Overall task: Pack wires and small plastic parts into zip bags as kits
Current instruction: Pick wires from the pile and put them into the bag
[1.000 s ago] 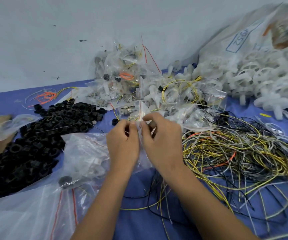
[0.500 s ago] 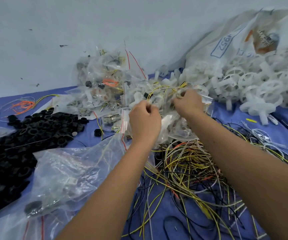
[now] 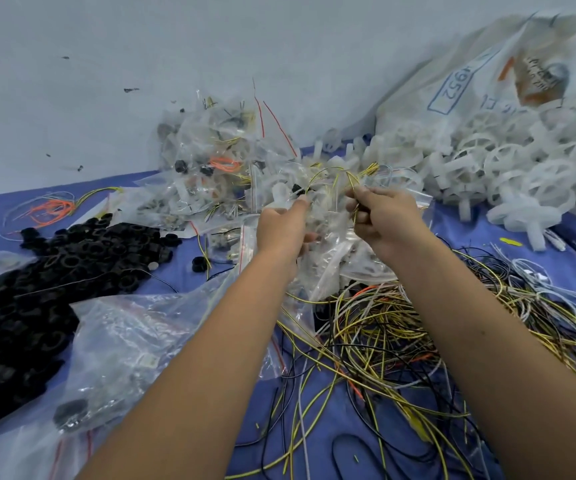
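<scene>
clear zip bag held up over the blue desk — white plastic parts and yellow wires inside, wire loops sticking out the top. left hand grips the bag's left edge; right hand pinches the wires at its mouth. filled bags heaped behind, loose wire tangle below, black rings left — white sack spilling white wheels right.

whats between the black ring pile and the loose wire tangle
In the head view, a big clear plastic bag and the person's left forearm lie between the black rings and the wire tangle.
</scene>
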`<state>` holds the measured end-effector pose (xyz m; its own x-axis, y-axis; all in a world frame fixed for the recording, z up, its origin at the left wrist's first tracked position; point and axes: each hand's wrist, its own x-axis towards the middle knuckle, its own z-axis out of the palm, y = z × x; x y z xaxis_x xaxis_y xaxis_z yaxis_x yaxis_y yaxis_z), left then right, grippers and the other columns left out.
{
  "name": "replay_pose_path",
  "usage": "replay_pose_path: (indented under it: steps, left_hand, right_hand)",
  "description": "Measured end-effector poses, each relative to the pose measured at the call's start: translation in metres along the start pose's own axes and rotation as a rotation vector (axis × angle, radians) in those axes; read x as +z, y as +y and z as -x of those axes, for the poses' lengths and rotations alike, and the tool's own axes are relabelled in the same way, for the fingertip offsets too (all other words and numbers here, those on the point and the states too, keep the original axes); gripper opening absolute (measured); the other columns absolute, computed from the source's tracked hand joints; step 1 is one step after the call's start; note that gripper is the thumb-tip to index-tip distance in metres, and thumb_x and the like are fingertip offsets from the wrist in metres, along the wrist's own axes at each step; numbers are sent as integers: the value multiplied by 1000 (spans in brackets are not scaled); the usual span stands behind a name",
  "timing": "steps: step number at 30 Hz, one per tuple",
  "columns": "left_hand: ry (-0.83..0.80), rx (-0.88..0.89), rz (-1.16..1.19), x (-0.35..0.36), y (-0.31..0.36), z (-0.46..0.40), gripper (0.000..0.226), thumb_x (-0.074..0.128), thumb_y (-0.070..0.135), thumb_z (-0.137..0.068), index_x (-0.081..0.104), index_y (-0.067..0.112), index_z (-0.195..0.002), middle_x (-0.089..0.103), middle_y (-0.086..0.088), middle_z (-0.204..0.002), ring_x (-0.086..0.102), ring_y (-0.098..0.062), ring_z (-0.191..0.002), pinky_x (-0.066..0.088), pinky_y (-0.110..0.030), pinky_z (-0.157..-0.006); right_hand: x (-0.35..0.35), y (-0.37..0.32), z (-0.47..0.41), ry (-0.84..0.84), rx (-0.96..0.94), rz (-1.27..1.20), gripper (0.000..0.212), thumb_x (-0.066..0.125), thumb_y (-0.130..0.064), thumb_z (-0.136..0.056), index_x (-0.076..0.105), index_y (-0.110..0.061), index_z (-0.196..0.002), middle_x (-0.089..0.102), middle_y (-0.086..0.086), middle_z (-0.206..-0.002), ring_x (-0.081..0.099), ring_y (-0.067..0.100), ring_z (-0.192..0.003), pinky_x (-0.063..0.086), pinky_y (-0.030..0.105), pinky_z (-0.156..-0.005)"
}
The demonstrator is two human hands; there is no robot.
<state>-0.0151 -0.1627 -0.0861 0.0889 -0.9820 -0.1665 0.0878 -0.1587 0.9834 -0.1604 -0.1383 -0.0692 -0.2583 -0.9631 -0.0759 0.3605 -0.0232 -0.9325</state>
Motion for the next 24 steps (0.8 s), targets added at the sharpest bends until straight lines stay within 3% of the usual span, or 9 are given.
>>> replay_pose_path:
  steps: [4,7,10,13,17,20,24]
  left_hand:
    - [3,-76,30,-5,0,4,25,66,40,-96,58,17,-91,64,-2,-60,58,-11,-41,39,-16,-42]
    - [-16,-125,-1,-6,-5,6,23,66,38,-94,58,16,-95,66,-7,-75,63,-19,-61,44,-21,-46]
    - [70,26,-198,-1,-9,4,20,66,37,-91,60,19,-96,68,-4,-91,67,-25,-83,52,-34,-67]
    - [196,239,-287,8,-3,1,11,65,22,-87,63,18,-97,67,1,-99,63,-18,-86,48,-32,-69]
    - [51,467,-602,24,10,-21,28,58,11,-96,62,16,-123,63,-4,-126,58,-22,-115,49,-40,-99]
    - [-77,454,-883,35,13,-41,38,53,15,-103,51,12,-141,59,-10,-136,52,-31,-128,47,-48,-105]
    - [-47,390,-932,39,15,-55,30,56,16,-101,57,9,-130,61,-13,-125,58,-33,-115,53,-47,-96]
  right_hand:
    - [1,7,14,-45,79,-149,21,50,-13,-106,63,-4,-92,55,1,-65,36,4,-44,28,13,-35]
    - [-6,21,19,151,66,74,21,52,-12,-104,65,-5,-89,60,5,-67,38,7,-43,30,18,-37]
    - [-15,29,19,316,-45,348,21,54,-17,-103,70,-8,-92,69,3,-69,42,13,-44,37,27,-45]
    - [-20,30,15,352,-166,504,22,54,-19,-103,72,-14,-90,73,-2,-68,48,6,-39,44,29,-50]
    - [-21,35,13,357,-255,649,21,55,-20,-103,71,-19,-89,72,-4,-67,53,-4,-39,41,22,-49]
    - [-22,37,12,364,-281,686,20,58,-22,-101,73,-17,-90,72,-6,-70,60,0,-51,46,25,-58]
    - [-21,22,10,488,-473,864,22,63,-28,-97,69,-13,-113,69,0,-100,63,16,-93,48,30,-86]
